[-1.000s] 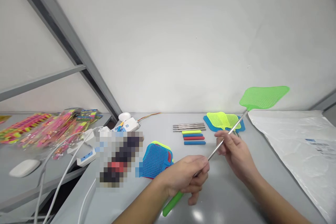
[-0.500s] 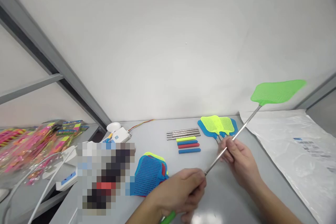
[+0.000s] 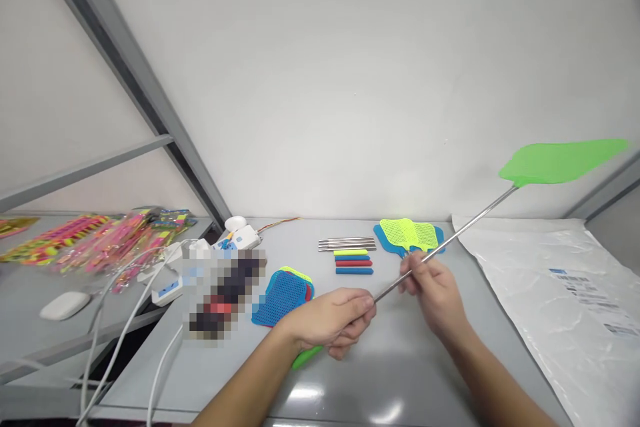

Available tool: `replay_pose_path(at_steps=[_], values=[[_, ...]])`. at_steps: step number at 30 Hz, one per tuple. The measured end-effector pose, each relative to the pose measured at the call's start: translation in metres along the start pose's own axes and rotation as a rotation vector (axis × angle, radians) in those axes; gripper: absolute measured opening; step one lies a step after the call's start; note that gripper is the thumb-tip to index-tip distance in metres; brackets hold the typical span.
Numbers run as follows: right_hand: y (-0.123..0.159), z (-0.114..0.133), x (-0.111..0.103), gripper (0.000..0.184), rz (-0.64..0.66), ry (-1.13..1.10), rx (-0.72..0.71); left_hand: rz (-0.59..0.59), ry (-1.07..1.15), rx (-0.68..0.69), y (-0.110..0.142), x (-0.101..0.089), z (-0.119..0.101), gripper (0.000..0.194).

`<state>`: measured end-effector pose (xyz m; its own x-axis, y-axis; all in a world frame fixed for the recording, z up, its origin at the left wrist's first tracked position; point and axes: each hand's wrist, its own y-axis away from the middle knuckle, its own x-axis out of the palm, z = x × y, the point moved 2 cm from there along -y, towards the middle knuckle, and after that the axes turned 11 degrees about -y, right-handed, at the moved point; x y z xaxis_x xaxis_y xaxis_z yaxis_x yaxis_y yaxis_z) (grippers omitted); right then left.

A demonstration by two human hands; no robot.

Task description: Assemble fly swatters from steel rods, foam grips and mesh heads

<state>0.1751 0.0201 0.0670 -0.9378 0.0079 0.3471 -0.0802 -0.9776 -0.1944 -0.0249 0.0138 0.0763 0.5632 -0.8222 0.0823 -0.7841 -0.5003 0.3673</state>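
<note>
A green fly swatter (image 3: 563, 163) slants up to the right above the table, its flat head at the far end of a thin metal rod. My left hand (image 3: 336, 319) is wrapped round the lower part; the end of a green handle sticks out below the palm. Further up the rod, my right hand (image 3: 431, 287) pinches it between thumb and fingers. Beside my left hand lie stacked swatter heads (image 3: 283, 298), blue on top with yellow and red edges showing. Just behind my right hand are yellow swatter heads (image 3: 411, 235) over blue ones.
Several metal rods (image 3: 347, 244) and coloured handles (image 3: 354, 263) lie in rows at the back middle. A white plastic mailing bag (image 3: 555, 280) covers the right side. On the left are white cables (image 3: 123, 320), a power strip (image 3: 167, 289), a blurred patch and bagged pink items (image 3: 113, 237).
The view has shifted, showing more of the left side. The swatter's head has moved right and slightly up in the picture, with both hands still on the swatter.
</note>
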Motion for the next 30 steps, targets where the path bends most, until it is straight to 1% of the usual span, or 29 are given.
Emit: replay_pose_path(at_steps=[3,5,7,9,11,13,15,20,26,30], values=[[-0.007,0.013,-0.022,0.032,-0.155,-0.146,-0.052,-0.086,-0.232,-0.021,0.009,0.003,-0.005,0.038],[-0.007,0.018,-0.031,0.033,-0.192,-0.210,-0.047,-0.144,-0.371,-0.028,0.014,0.006,-0.006,0.038],[-0.001,0.018,-0.032,0.032,-0.192,-0.245,-0.023,-0.179,-0.440,-0.036,0.016,0.011,-0.004,0.038],[0.010,0.013,-0.027,0.028,-0.180,-0.234,0.011,-0.206,-0.481,-0.038,0.016,0.016,-0.003,0.038],[0.024,0.004,-0.018,0.024,-0.130,-0.155,0.066,-0.243,-0.537,-0.015,0.015,0.022,-0.003,0.036],[0.036,-0.003,-0.009,0.024,-0.051,-0.075,0.118,-0.280,-0.624,0.029,0.015,0.026,-0.003,0.034],[0.046,-0.005,-0.006,0.025,0.001,-0.062,0.138,-0.302,-0.727,0.067,0.017,0.030,-0.004,0.032],[0.052,0.005,-0.014,0.024,-0.052,-0.184,0.139,-0.287,-0.889,0.073,0.031,0.036,-0.011,0.030],[0.056,0.021,-0.016,0.021,-0.069,-0.219,0.093,-0.334,-0.955,0.056,0.049,0.043,-0.019,0.031],[0.057,0.034,-0.023,0.020,-0.134,-0.266,0.058,-0.340,-0.989,0.046,0.063,0.042,-0.016,0.032]])
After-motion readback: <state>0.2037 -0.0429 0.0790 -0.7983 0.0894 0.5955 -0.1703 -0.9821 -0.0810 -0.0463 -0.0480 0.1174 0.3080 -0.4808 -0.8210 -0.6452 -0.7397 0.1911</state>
